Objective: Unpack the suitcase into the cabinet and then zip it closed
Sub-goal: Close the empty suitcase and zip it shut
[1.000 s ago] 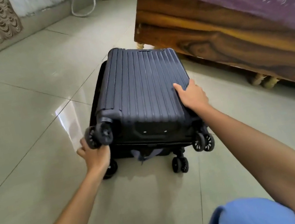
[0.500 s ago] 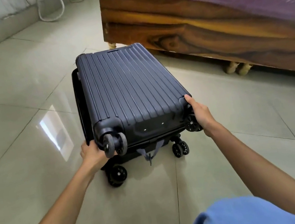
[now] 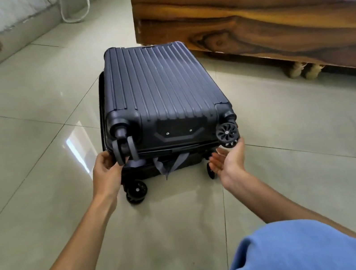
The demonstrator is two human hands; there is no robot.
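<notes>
Suitcase: laid flat on the floor, beside the bed.
Handling: judged stiff, slick, probably light; best gripped at corners.
Left hand: clamped on the near-left corner.
Right hand: held open, empty.

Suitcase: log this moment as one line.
suitcase: flat, lid down, strap poking out | left grip: holds near corner | right grip: open, palm up, below wheel

Only one view is given, taken from the head and directed forward and downward; the suitcase on the floor is seen from near.
</notes>
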